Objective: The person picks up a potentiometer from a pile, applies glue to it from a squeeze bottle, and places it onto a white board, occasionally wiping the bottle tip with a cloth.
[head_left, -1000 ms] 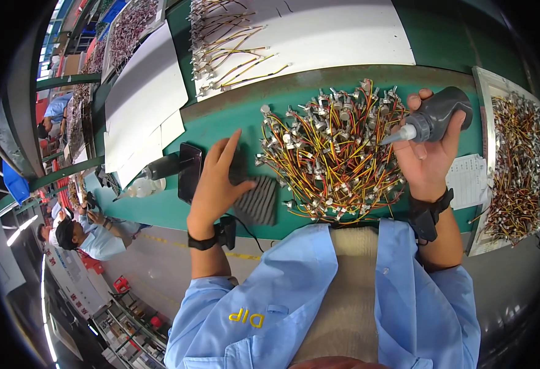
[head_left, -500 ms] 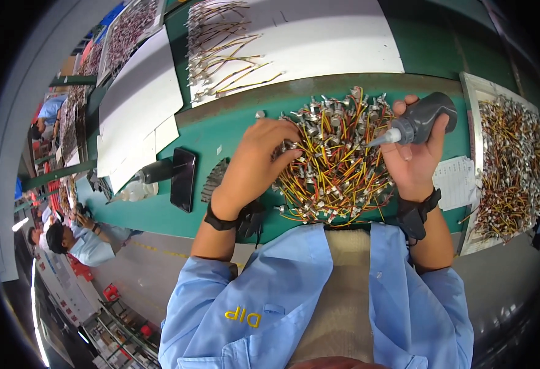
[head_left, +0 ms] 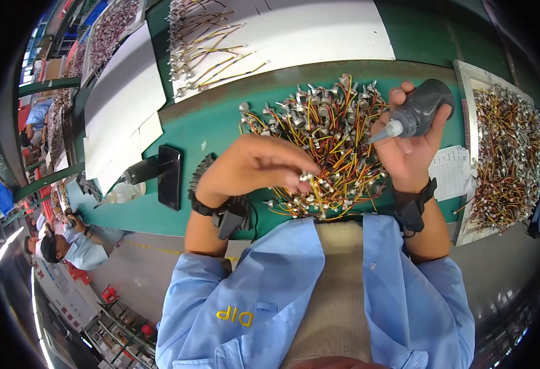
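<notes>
A large heap of small metal components with red, yellow and black wire leads (head_left: 337,132) lies on the green bench in front of me. Over its near left side, my left hand (head_left: 251,166) has thumb and fingertips pinched at a small white wire connector (head_left: 307,178); a yellow wire trails down from there. Wrapped in my right hand (head_left: 408,157), at the heap's right edge, is a dark grey squeeze bottle (head_left: 426,107). Its pointed grey nozzle is tilted left, over the heap. Both wrists wear black bands with small black boxes.
On the right stands a white-framed tray (head_left: 466,92) of similar wired parts, beside a paper sheet (head_left: 448,175). A phone (head_left: 169,178) and a dark bottle (head_left: 139,172) lie left. Beyond the bench ledge, wired parts lie in a row on a white board (head_left: 319,31). Co-workers sit far left.
My left hand has moved from the heap's left edge rightward and nearer me, its fingertips now at a connector. The right hand still holds the bottle in much the same pose. The view has shifted slightly.
</notes>
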A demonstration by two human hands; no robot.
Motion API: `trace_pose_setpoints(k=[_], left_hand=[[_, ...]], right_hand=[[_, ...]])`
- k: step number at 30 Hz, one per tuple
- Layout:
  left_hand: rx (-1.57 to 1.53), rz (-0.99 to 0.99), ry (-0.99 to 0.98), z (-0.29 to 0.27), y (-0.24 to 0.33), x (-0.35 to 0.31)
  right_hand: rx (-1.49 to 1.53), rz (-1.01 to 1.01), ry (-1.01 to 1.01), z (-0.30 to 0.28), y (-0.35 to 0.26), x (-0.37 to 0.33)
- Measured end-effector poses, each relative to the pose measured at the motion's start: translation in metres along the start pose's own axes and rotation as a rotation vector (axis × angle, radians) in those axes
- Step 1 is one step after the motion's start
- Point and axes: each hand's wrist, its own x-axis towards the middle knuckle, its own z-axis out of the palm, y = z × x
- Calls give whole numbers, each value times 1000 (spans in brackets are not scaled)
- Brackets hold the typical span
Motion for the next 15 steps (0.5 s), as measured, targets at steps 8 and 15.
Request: trace_pose_setpoints(k=[8,15], left_hand=[[-195,247,167,1,-49,14],[-190,207,161,-8,-51,12]], right_hand=[[-172,225,-266,17,25,-6],[-250,275,-182,12,27,-8]])
